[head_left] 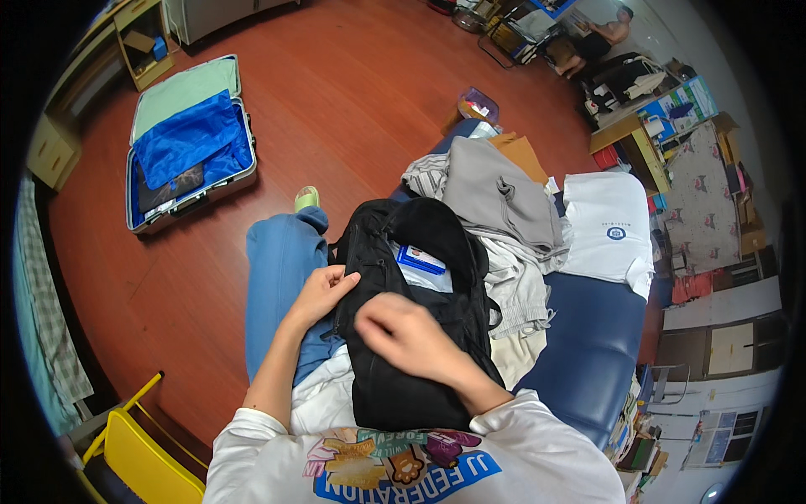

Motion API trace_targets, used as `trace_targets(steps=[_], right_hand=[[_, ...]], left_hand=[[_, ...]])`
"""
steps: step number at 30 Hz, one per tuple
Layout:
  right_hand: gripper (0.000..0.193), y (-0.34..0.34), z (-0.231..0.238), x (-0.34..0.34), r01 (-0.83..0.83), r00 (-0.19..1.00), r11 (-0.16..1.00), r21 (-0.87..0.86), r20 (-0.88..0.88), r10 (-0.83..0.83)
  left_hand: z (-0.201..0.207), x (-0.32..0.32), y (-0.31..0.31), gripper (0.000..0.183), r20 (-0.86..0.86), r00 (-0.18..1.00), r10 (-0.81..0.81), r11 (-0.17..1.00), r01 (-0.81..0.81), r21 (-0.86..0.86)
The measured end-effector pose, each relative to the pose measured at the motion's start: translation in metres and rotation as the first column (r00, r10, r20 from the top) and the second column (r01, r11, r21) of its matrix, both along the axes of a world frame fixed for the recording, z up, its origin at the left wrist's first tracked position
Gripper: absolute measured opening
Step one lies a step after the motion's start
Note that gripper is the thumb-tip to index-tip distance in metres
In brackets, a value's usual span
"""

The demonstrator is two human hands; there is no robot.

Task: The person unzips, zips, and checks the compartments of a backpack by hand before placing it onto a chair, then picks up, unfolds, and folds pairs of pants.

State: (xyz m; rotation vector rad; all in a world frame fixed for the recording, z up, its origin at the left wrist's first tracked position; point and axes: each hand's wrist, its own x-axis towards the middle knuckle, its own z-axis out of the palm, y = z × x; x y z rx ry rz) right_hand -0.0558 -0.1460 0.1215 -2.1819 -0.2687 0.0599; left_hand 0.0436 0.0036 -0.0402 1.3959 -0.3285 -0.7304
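A black backpack [403,382] lies across my lap, its top flap folded back. Inside the opening sits a blue-and-white packet [421,259] on something pale. At the bag's left edge, my left hand [319,296] is closed, thumb and curled fingers pinching the black fabric. My right hand [399,329] is over the middle of the bag, just below the opening. Motion smears its fingers, so whether they hold anything cannot be made out.
Folded grey clothing [499,193], light trousers [516,286] and a white T-shirt [606,227] lie on the blue couch [579,344] to my right. An open suitcase [193,147] rests on the floor at far left. A yellow chair [143,454] stands lower left; a person [609,38] sits far right.
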Motion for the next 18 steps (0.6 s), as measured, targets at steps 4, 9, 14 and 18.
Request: trace_targets(steps=[4,9,14,18], right_hand=[[0.008,-0.057,0.007,-0.021,0.239,0.970,0.971,0.001,0.034,-0.239],[0.012,-0.103,-0.005,-0.052,0.500,0.866,0.865,0.037,0.004,-0.501],[0.025,-0.125,-0.044,-0.078,0.471,0.839,0.876,-0.104,-0.256,-0.481],[0.035,-0.118,-0.054,-0.083,0.291,0.932,0.924,-0.249,-0.144,-0.332]], left_hand=[[-0.013,-0.009,-0.001,0.025,0.126,0.992,-0.030,0.991,0.014,0.130],[0.000,-0.019,-0.006,0.037,0.251,0.956,0.153,0.983,-0.173,0.062],[-0.013,-0.022,-0.001,0.036,0.284,0.941,0.185,0.971,-0.220,0.096],[0.018,-0.027,-0.005,0.027,0.372,0.904,0.211,0.950,-0.280,0.141]])
